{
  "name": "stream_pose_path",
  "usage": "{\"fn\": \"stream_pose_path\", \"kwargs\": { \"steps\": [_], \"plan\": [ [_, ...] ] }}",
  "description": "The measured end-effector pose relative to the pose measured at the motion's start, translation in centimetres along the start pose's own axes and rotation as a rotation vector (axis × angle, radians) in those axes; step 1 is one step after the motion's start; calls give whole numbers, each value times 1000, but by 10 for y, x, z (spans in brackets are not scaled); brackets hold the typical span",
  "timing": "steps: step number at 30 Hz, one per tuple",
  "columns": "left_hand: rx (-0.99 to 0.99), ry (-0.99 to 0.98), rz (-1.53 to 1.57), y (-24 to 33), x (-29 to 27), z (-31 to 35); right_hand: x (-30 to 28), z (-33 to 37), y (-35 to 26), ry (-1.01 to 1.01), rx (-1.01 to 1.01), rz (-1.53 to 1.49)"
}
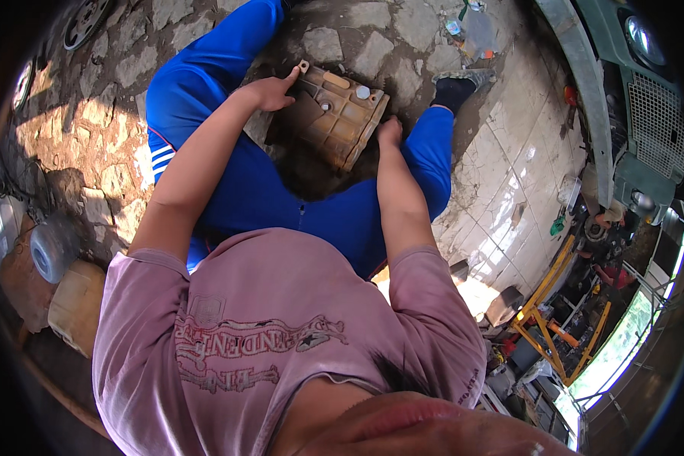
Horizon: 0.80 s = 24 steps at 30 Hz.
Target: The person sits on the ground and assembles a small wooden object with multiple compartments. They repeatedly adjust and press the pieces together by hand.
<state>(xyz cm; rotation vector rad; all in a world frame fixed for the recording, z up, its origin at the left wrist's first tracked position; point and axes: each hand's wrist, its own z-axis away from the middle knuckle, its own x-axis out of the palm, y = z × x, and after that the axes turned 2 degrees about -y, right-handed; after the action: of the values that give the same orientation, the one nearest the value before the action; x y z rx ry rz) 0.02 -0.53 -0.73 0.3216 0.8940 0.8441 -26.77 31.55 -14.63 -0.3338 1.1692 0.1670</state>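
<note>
A brown, dirt-stained ribbed metal casing (340, 106) lies tilted on the ground between my legs. Two pale round spots show on its upper face, and a lug with a hole sticks out at its far left corner. My left hand (267, 93) grips that left edge, its index finger stretched toward the lug and its thumb apart from it. At the casing's right edge, my right hand (390, 132) is closed, with its fingertips partly hidden behind the side. Dark shadow covers the ground just below the casing.
Stone paving (121, 178) lies to the left, pale tiles (509, 175) to the right. A green vehicle front (653, 114) stands at far right, near a yellow metal frame (555, 334). Plastic containers (80, 304) are at left; small litter (471, 34) lies beyond my right foot.
</note>
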Motion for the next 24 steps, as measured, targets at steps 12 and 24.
{"fn": "stream_pose_path", "kwargs": {
  "steps": [12,24],
  "plan": [
    [21,-6,-44,-8,10,-2,-5,-1,-8,-47,82,-167],
    [-44,62,-96,4,18,-6,-196,57,-36,-135,-214,-460]
  ]
}}
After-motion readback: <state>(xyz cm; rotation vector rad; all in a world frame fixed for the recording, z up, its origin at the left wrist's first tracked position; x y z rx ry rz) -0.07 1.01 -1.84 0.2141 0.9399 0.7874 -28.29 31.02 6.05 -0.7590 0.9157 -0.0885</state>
